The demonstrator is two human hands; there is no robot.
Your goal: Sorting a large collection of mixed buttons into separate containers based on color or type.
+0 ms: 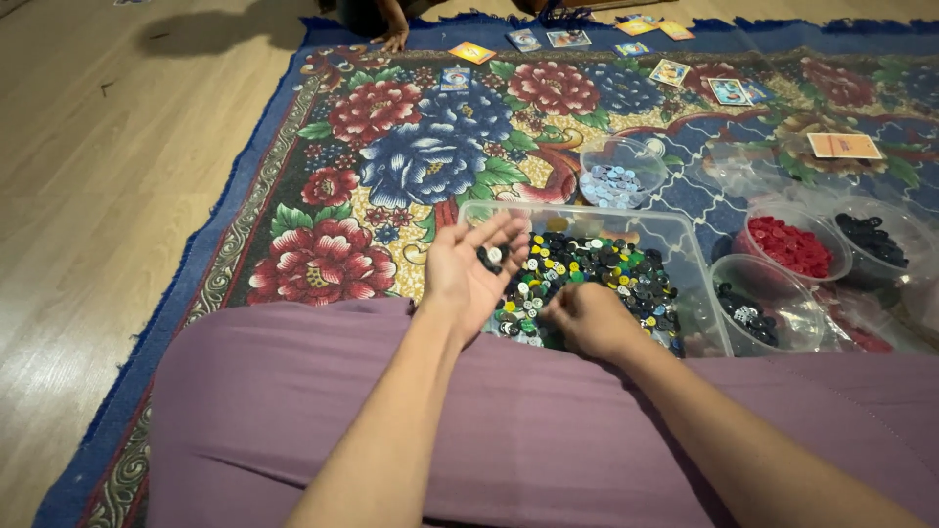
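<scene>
**Inspector:** Your left hand [469, 272] lies palm up and cupped, a few buttons [489, 258] – dark ones and a white one – resting in it. Keep that palm level, or they roll off onto the floral rug [391, 147].

**Operator:** And the right?

**Inspector:** Your right hand [587, 318] is curled, knuckles up, fingertips down among the mixed buttons [597, 269] in the clear rectangular tub [685, 244]. Whether it pinches anything, I cannot tell. I judge you should pick singly, one colour at a time.

**Operator:** The containers?

**Inspector:** Beyond the tub, a round tub of pale blue buttons [611, 184]. To its right – a bowl of dark buttons [748, 313], one of red buttons [790, 246], one of black buttons [873, 240].
</scene>
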